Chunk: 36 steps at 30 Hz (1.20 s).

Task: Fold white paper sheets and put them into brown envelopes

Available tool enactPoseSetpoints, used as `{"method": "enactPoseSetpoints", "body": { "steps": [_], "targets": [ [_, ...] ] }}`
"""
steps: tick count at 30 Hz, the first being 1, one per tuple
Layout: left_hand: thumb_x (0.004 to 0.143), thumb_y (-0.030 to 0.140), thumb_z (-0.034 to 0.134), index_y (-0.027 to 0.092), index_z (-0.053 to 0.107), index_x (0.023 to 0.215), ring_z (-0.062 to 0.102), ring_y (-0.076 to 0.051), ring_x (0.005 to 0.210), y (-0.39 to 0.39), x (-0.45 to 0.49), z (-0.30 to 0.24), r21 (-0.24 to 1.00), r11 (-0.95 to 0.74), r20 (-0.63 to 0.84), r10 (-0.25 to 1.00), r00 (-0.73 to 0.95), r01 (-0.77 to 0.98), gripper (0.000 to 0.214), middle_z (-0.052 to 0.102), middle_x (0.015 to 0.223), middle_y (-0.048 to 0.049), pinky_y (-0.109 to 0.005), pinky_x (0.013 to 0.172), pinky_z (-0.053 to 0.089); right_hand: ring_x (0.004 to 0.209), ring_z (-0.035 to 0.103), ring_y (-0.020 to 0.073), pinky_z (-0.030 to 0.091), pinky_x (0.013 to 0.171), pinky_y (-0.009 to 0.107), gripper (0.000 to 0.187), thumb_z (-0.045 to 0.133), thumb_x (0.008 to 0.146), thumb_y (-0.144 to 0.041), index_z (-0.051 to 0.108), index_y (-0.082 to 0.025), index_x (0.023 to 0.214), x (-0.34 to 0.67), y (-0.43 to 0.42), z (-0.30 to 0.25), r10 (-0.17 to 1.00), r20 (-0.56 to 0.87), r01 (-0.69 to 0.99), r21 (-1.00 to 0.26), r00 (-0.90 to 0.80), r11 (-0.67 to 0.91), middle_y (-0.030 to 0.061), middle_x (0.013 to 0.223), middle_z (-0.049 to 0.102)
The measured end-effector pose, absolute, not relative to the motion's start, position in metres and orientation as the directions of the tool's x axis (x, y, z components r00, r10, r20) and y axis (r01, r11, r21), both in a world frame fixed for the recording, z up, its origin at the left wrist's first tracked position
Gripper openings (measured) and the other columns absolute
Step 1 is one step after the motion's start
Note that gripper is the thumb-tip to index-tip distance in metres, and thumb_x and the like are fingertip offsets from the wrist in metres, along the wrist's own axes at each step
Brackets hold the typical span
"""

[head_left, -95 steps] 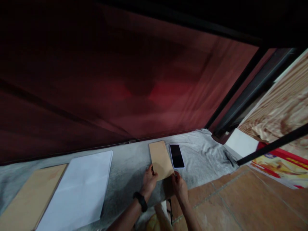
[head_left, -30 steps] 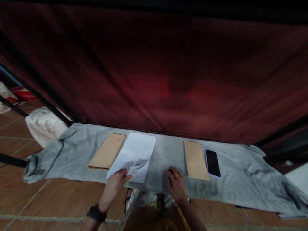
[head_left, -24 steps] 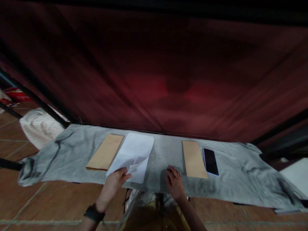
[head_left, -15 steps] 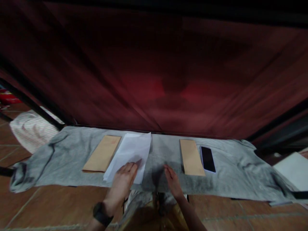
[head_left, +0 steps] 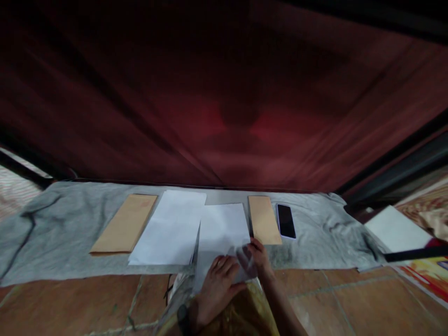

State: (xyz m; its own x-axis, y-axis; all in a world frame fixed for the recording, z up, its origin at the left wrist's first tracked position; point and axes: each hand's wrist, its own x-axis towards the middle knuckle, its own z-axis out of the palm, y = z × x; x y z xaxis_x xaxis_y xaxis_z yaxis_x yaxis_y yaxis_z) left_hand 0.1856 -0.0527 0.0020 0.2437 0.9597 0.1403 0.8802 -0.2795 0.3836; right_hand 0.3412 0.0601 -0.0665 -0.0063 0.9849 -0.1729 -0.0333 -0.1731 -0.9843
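Note:
A single white sheet (head_left: 224,226) lies on the grey cloth (head_left: 63,233), between a stack of white paper (head_left: 170,227) and a brown envelope (head_left: 264,219). My left hand (head_left: 217,284), with a dark watch on its wrist, is closed on the sheet's near edge. Fingers of my right hand (head_left: 259,259) pinch the sheet's near right corner, which is blurred over them. A black phone (head_left: 286,221) lies just right of that envelope. A second brown envelope (head_left: 122,224) sits left of the paper stack.
A dark red curtain (head_left: 224,116) hangs behind the cloth. The floor is brown tile (head_left: 350,298). A white board (head_left: 395,228), a black bar (head_left: 413,254) and a colourful printed sheet (head_left: 430,275) lie at the right. Yellow clothing shows at the bottom edge.
My left hand took one sheet off the white stack and brought it right to the middle of the cloth. My right hand came to its corner. The view swung right.

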Motion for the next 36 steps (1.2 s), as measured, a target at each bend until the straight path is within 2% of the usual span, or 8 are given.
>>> {"method": "enactPoseSetpoints", "body": {
  "steps": [2,7,11,14,19,22,27,36],
  "targets": [
    [0.092,0.041,0.065,0.026,0.063,0.125,0.061,-0.029,0.124,-0.058,0.171,-0.009,0.409,-0.215,0.182,0.971,0.152,0.887,0.037,0.065,0.135,-0.0086,-0.05,0.107,0.049,0.061,0.064,0.022,0.054,0.058,0.035,0.05,0.072,0.064,-0.07,0.071,-0.022,0.078,0.346,0.061,-0.071,0.985,-0.168,-0.046,-0.985,0.034,-0.166,0.0032,0.066,0.07],
    [0.097,0.029,0.049,0.023,0.058,0.134,0.059,-0.025,0.13,-0.07,0.135,-0.047,0.456,-0.011,0.182,0.98,-0.082,0.89,0.038,0.058,0.144,-0.0103,-0.046,0.106,0.053,0.062,0.064,0.022,0.054,0.056,0.033,0.05,0.064,0.073,-0.068,0.072,-0.019,0.08,0.347,0.062,-0.081,0.99,-0.124,0.1,-0.986,0.061,-0.13,0.0063,0.068,0.07],
    [0.097,0.03,0.048,0.023,0.057,0.136,0.055,-0.024,0.134,-0.072,0.131,-0.056,0.443,0.005,0.159,0.984,-0.084,0.896,0.04,0.054,0.149,-0.0101,-0.044,0.11,0.05,0.06,0.062,0.0198,0.052,0.055,0.029,0.044,0.059,0.079,-0.058,0.072,-0.017,0.086,0.335,0.066,-0.085,0.993,-0.119,0.168,-0.979,0.008,-0.119,0.0032,0.066,0.068],
    [0.098,0.029,0.046,0.02,0.058,0.135,0.055,-0.026,0.134,-0.07,0.137,-0.052,0.397,-0.015,0.156,0.986,-0.051,0.917,0.04,0.054,0.149,-0.0126,-0.044,0.11,0.05,0.074,0.067,0.022,0.055,0.068,0.032,0.041,0.053,0.086,-0.046,0.07,-0.017,0.11,0.333,0.063,-0.082,0.999,-0.034,0.307,-0.951,0.005,-0.034,0.0052,0.082,0.073],
    [0.1,0.029,0.043,0.019,0.052,0.143,0.048,-0.03,0.141,-0.055,0.147,-0.053,0.307,-0.058,0.226,0.974,-0.013,0.95,0.046,0.05,0.153,-0.0149,-0.051,0.111,0.046,0.12,0.062,0.03,0.053,0.099,0.046,0.045,0.042,0.099,-0.029,0.056,-0.017,0.14,0.343,0.045,-0.065,0.936,0.304,0.713,-0.617,-0.175,0.334,0.0179,0.133,0.063],
    [0.1,0.025,0.039,0.013,0.04,0.152,0.037,-0.029,0.149,-0.03,0.156,-0.058,0.259,-0.102,0.262,0.965,0.032,0.96,0.054,0.043,0.158,-0.0168,-0.05,0.117,0.04,0.135,0.052,0.0288,0.048,0.109,0.049,0.046,0.038,0.103,-0.026,0.052,-0.02,0.146,0.334,0.04,-0.061,0.872,0.346,0.714,-0.506,-0.347,0.484,0.015,0.145,0.057],
    [0.093,0.012,0.036,0.009,0.031,0.157,0.03,-0.026,0.152,0.016,0.164,-0.068,0.17,-0.137,0.201,0.974,0.102,0.976,0.064,0.039,0.161,-0.0162,-0.049,0.123,0.03,0.143,0.045,0.0259,0.042,0.116,0.048,0.05,0.034,0.105,-0.027,0.045,-0.015,0.152,0.303,0.047,-0.075,0.83,0.328,0.684,-0.47,-0.452,0.558,0.0141,0.152,0.052],
    [0.098,0.026,0.039,0.006,0.037,0.153,0.033,-0.027,0.151,0.007,0.154,-0.083,0.166,-0.021,0.21,0.978,-0.014,0.986,0.059,0.04,0.16,-0.0194,-0.047,0.123,0.03,0.147,0.039,0.0272,0.035,0.119,0.048,0.055,0.043,0.105,-0.032,0.037,-0.017,0.157,0.32,0.041,-0.084,0.799,0.321,0.737,-0.318,-0.508,0.596,0.0129,0.16,0.04]
  ]
}}
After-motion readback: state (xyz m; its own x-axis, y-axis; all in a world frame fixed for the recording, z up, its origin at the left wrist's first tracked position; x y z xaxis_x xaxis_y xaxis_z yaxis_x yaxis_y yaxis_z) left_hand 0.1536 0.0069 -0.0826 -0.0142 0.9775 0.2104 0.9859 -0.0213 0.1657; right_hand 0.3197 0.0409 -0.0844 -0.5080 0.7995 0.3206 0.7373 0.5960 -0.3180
